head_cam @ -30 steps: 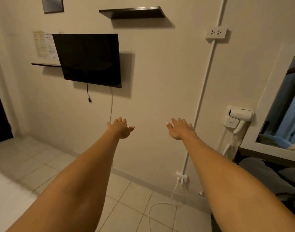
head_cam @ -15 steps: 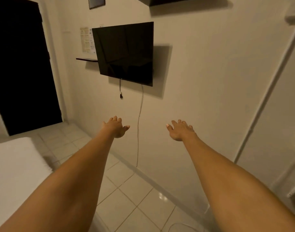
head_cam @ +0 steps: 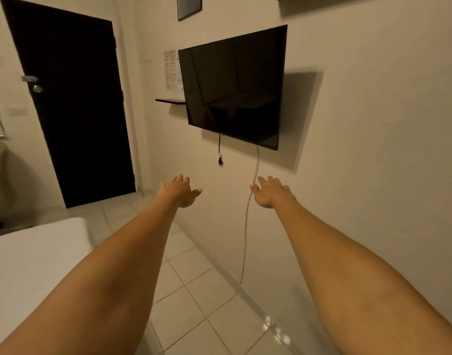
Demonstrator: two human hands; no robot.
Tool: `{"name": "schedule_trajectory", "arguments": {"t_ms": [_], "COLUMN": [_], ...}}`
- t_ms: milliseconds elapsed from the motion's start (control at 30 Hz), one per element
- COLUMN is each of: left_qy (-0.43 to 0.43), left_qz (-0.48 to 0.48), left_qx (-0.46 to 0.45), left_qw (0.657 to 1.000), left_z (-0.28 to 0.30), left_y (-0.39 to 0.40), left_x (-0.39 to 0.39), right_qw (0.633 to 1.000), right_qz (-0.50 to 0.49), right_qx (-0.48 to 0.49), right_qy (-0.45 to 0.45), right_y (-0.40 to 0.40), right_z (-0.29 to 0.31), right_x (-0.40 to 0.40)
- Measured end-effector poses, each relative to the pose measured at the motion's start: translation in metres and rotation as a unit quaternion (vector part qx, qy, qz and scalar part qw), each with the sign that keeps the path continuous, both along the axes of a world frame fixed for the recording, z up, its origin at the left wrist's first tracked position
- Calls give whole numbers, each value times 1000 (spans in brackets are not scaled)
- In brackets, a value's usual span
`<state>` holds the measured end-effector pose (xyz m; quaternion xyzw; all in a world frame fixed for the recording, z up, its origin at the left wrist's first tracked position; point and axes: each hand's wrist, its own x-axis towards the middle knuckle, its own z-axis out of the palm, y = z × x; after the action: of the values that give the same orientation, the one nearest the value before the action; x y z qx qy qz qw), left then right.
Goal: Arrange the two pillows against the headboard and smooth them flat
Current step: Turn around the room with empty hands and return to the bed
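Both my arms are stretched out in front of me in mid-air. My left hand is open with fingers apart and holds nothing. My right hand is open too, palm down, and empty. The corner of a white bed shows at the lower left, below my left forearm. No pillow and no headboard are in view.
A black wall-mounted TV hangs ahead, with a white cable running down to the tiled floor. A dark door stands at the left. A small dark shelf juts out beside the TV.
The view has swung to the left: the mirror and hair dryer have left the frame, while the dark door and bed corner have come in. Both hands stay outstretched and open.
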<state>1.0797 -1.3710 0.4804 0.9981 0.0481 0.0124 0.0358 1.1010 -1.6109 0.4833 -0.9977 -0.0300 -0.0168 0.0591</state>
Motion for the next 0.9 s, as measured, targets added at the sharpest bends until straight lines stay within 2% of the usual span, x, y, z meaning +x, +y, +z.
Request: {"name": "schedule_trajectory", "arguments": {"t_ms": [567,900], "left_qy": [-15,13], "left_qz": [197,277], "left_qx": [-24,-26], "left_qw": [980,960], "left_z": [-7,-29], "left_y": [118,204], "left_x": [154,216], "right_qw": [979,958], "right_qz": [204,287], "right_qx": [-8,-7], "right_qy": [-11,3], "right_y": [146,247], "right_z": [2,-15], "right_x": [256,353]}}
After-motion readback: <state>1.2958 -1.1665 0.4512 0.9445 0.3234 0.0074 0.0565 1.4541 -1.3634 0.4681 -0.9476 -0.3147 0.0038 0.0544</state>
